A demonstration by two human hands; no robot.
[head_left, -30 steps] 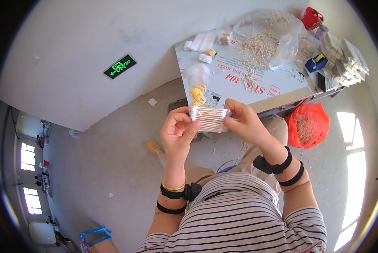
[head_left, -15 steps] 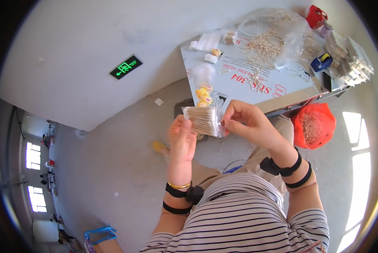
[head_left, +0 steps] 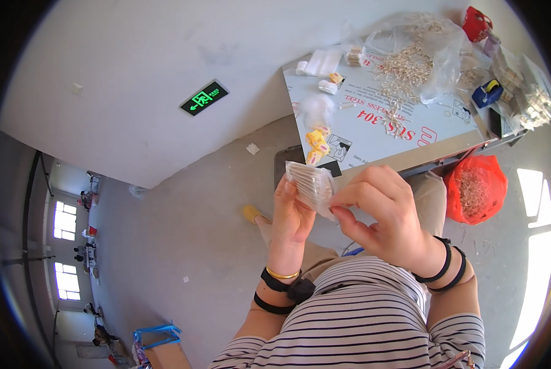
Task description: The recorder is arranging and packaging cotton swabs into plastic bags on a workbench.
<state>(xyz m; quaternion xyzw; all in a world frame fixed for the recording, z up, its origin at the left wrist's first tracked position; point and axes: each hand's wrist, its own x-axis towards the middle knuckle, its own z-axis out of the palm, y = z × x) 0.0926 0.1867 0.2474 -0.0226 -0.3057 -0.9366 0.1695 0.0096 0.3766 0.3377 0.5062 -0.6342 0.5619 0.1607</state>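
Observation:
A clear plastic bag of cotton swabs (head_left: 310, 187) is held up in front of me, near the table's front edge. My left hand (head_left: 292, 212) grips it from the left side, thumb over the front. At its right end, my right hand (head_left: 377, 212) has thumb and forefinger close together on the bag's plastic edge. Just beyond the bag lie several small yellow labels (head_left: 317, 142) on the table. A pile of loose swabs (head_left: 407, 71) spills from a large clear bag (head_left: 444, 46) farther back.
The metal-topped table (head_left: 367, 144) also bears white plastic bags (head_left: 323, 63), a bundle of swabs (head_left: 355, 56), a blue tape dispenser (head_left: 487, 93) and stacked packs (head_left: 534, 101) at right. A red bag (head_left: 475, 190) of swabs stands on the floor by the table.
The bag of swabs has tilted, its right end lower. My right hand has moved down and turned at that end. The whole view has shifted, with the surroundings farther right.

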